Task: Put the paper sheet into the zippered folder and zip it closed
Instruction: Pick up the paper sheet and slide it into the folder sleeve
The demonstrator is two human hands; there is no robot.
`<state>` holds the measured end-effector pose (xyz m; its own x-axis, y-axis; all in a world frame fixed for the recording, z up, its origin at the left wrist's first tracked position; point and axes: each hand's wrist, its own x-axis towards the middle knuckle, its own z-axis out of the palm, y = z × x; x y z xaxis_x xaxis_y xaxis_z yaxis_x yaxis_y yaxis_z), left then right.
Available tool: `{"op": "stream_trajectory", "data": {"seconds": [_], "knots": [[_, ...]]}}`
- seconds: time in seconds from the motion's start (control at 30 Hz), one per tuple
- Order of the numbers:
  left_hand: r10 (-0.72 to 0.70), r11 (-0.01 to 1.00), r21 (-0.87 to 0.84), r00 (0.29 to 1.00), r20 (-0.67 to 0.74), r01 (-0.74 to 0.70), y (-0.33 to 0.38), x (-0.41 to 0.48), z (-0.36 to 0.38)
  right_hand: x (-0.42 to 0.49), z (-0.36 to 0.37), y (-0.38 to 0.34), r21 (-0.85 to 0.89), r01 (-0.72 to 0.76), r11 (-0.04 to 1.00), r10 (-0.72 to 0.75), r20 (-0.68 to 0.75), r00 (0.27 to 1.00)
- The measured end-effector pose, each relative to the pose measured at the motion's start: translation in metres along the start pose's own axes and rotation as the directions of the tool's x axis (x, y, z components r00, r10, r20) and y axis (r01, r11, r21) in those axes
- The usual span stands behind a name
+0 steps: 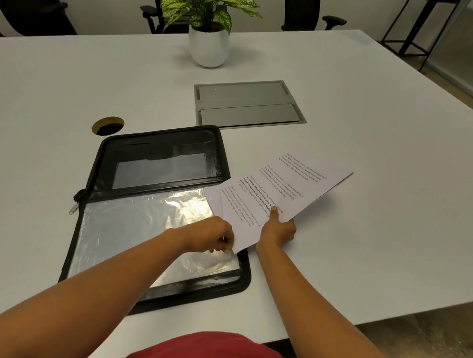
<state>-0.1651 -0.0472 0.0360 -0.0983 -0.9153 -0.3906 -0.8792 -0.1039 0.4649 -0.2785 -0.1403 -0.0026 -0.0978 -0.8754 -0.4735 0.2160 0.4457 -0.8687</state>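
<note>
— Where is the printed white paper sheet [284, 193]?

— In the air just right of the open black zippered folder [165, 131], tilted, its near left corner over the folder's right edge; the right hand [278, 231] grips it at the near edge, thumb on the printed face, the other fingers under it.

— And the left hand [212, 237]?

— It sits on the folder's clear plastic sleeve [132, 228], fingers curled at the sleeve's right edge beside the sheet's corner; whether they pinch the plastic cannot be told.

— How does the folder lie?

— Flat and spread open on the white bench [371, 131], the sleeve in the near half; the silver zipper pull [73, 209] hangs at its left side.

— What else is there?

— A grey metal hatch [248, 103] and a round cable hole [107, 126] beyond the folder; farther back, a leafy plant in a white pot [208, 47].
</note>
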Motion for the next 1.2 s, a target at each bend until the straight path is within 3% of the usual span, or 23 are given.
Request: {"op": "stream_trajectory", "data": {"seconds": [0.3,0.5,0.9,1.2], "knots": [[0.005,0.998,-0.065,0.996,-0.091,-0.011,0.000,0.000,0.004,-0.008,0.003,0.002,-0.024,-0.017,1.000,0.017,-0.018,1.000],[0.004,0.999,-0.041,0.998,-0.057,-0.007,0.001,0.001,0.009,-0.013,0.004,0.001,-0.023,-0.039,0.999,0.038,-0.032,0.999],[0.012,0.984,-0.176,1.000,0.019,-0.008,0.010,0.000,-0.002,-0.012,0.010,-0.009,-0.028,-0.031,0.999,0.031,-0.027,0.999],[0.001,0.993,-0.121,0.996,-0.088,-0.011,0.013,-0.003,-0.007,-0.020,0.003,0.004,0.007,-0.043,0.999,0.043,-0.023,0.999]]}}
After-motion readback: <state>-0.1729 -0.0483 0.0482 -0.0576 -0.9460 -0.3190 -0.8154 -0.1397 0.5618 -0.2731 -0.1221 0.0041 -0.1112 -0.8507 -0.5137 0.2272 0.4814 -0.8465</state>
